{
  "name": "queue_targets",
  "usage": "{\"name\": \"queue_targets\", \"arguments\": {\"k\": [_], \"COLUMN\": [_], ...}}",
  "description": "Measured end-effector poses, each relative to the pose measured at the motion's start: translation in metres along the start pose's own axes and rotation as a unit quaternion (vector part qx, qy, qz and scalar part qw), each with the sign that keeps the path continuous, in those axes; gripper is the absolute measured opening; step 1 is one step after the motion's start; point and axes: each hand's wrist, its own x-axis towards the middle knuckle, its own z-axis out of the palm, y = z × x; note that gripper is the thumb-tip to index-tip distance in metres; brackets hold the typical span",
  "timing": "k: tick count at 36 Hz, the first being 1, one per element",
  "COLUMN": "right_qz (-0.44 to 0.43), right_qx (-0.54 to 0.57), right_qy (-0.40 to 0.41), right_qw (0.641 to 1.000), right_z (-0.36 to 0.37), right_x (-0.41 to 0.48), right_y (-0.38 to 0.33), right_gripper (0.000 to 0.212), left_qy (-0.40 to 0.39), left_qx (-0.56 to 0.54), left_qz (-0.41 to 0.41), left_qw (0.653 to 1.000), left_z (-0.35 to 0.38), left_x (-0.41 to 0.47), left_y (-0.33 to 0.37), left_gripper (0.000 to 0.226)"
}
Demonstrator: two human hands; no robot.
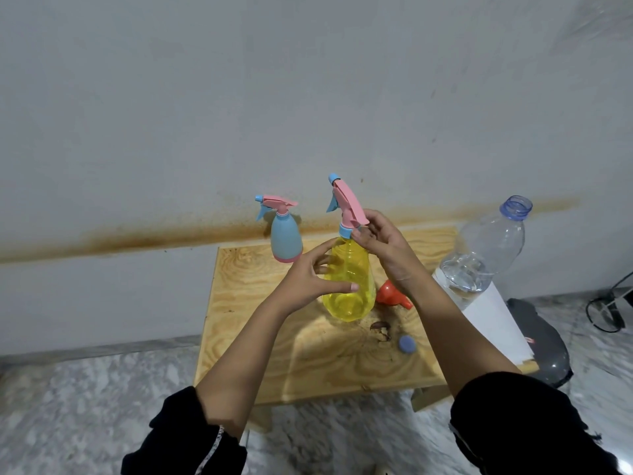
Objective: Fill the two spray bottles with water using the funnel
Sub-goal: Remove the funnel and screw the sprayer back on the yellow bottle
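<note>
A clear yellow spray bottle (349, 286) stands on the small wooden table (274, 354). My left hand (308, 275) wraps around its body. My right hand (383, 241) grips the blue collar under its pink spray head (347, 200). A blue spray bottle (286, 240) with a pink trigger head stands upright behind, at the table's back edge. The orange funnel (392, 294) lies on its side to the right of the yellow bottle, partly hidden by my right wrist. A large clear water bottle (486, 255), uncapped and partly full, stands at the table's right edge.
A blue bottle cap (406, 344) lies on the table near the front right. A white sheet (493, 323) lies under the water bottle. A dark grey object (544, 341) and black cables (609, 303) are on the marble floor at right. The wall is close behind.
</note>
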Motion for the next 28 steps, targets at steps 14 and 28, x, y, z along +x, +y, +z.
{"name": "queue_targets", "arguments": {"k": [14, 28], "right_qz": [-0.021, -0.016], "right_qx": [-0.148, -0.200], "right_qy": [0.077, 0.045], "right_qw": [0.986, 0.979], "right_z": [0.014, 0.017], "right_x": [0.005, 0.004], "right_y": [0.007, 0.006], "right_gripper": [0.016, 0.027], "left_qy": [0.081, -0.016], "left_qx": [0.044, 0.009], "left_qz": [0.006, -0.001], "left_qw": [0.996, 1.000], "left_z": [0.014, 0.003], "left_x": [-0.003, -0.014], "left_y": [-0.013, -0.024], "left_gripper": [0.086, 0.087]}}
